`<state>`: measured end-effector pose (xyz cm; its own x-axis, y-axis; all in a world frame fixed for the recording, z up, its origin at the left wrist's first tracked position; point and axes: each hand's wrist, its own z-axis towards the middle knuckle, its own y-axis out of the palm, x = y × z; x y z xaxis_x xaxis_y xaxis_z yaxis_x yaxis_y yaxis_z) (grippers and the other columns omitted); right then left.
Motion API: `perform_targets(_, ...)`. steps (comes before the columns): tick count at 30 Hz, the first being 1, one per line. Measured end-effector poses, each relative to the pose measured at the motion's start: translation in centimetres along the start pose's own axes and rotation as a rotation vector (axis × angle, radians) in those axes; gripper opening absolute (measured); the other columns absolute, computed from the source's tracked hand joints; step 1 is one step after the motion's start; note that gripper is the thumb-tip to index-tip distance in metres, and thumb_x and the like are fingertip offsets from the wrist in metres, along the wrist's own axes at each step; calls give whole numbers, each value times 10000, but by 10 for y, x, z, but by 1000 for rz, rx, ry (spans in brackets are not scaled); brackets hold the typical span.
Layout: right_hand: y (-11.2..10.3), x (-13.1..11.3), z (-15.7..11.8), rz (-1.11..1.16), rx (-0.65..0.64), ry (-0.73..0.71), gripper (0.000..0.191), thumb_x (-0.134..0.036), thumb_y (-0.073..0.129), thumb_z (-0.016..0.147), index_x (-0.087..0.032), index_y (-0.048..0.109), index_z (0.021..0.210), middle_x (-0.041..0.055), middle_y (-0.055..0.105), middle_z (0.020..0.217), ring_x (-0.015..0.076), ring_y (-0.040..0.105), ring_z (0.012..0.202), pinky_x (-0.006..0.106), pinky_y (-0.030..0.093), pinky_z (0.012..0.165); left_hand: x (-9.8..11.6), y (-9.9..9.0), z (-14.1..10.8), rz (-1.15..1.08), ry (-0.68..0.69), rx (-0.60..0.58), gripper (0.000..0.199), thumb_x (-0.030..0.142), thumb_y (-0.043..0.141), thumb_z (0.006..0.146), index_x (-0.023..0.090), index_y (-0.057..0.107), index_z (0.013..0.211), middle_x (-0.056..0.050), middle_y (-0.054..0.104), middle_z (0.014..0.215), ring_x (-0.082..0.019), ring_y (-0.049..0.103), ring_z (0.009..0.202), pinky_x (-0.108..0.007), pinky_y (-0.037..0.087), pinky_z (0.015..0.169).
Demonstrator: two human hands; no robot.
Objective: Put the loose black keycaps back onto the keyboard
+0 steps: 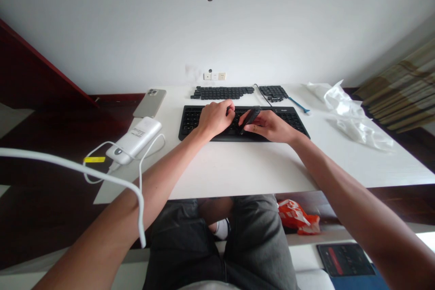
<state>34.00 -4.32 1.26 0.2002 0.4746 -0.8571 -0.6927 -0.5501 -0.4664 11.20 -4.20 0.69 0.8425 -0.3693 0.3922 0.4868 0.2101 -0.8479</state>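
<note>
A black keyboard (190,122) lies on the white table with many of its keycaps off. My left hand (216,118) is over its middle, fingers curled together; a small dark thing shows at the fingertips, too hidden to name. Beside it, my right hand (267,125) grips a stubby black tool (252,115), tilted with its lower end down at the keyboard. The tool's exact kind does not show. Behind the keyboard, loose black keycaps (222,93) are laid out in rows, and another group of keycaps (273,92) sits to their right.
A blue brush (299,105) lies right of the keycaps. Crumpled clear plastic (343,102) spreads on the table's right. On the left are a phone (150,103) and a white power bank (136,138) with a white cable (102,175). Wall sockets (214,76) are behind the table.
</note>
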Motion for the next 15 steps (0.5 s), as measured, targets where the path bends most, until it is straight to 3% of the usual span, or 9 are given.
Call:
perform_targets(5,-2,-4,-1,60,32,21,328,-474,825,873,-213,783,1067,66,768,1057,222,740,898,367,625,883,0,-7,1,-51,38,-31,201,242,540,949,248,741,965,6,647,648,-190,593,600,-305,350,625)
perform_targets(10,-9,-2,-2,97,143,79,364,-506,871,811,-204,798,1000,65,785,950,228,747,831,354,626,787,-1,-26,2,-211,236,-288,173,357,683,877,232,746,978,36,598,628,-150,524,574,-290,331,607)
perform_targets(15,-14,1,-2,121,204,105,365,-472,907,767,-194,782,969,57,776,908,204,725,782,320,615,724,-1,-30,2,-181,294,-471,255,415,762,812,242,771,998,29,654,709,-141,549,600,-288,339,612)
